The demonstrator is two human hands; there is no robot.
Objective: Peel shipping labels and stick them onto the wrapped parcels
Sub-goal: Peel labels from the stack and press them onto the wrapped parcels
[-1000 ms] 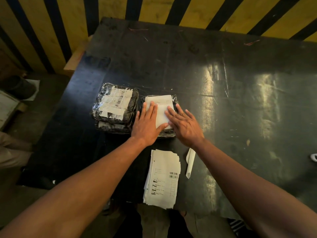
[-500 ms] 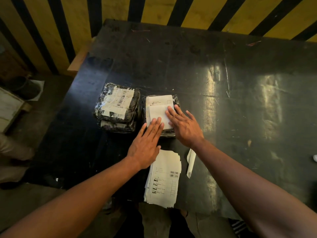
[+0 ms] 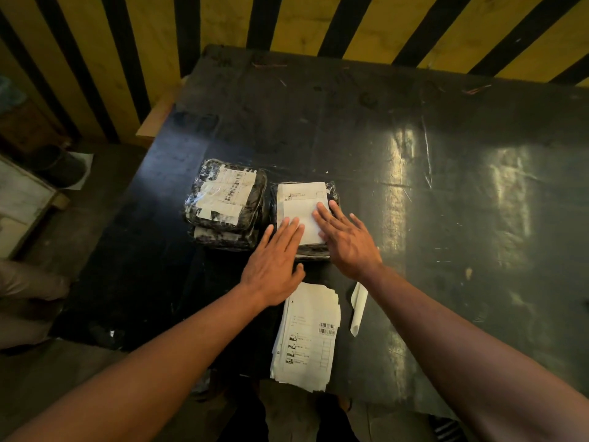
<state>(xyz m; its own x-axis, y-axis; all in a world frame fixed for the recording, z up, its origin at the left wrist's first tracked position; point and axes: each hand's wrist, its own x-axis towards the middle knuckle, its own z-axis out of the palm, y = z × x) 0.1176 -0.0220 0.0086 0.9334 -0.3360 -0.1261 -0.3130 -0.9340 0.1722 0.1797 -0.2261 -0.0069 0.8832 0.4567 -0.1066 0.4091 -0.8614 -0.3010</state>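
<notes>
Two flat hands, left hand (image 3: 272,269) and right hand (image 3: 347,240), fingers straight, pressing white label (image 3: 299,215) on parcel (image 3: 333,193), barcoded label stack (image 3: 307,336) at 6 o'clock, print unreadable.

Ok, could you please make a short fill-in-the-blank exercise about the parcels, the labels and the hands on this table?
1. Both hands, left hand and right hand, press flat on the ____ wrapped parcel.
2. The stack of label sheets lies ____ to the person than the parcels.
3. The left stack of parcels shows a printed ____ on its label.

Missing words: right; nearer; barcode
</notes>
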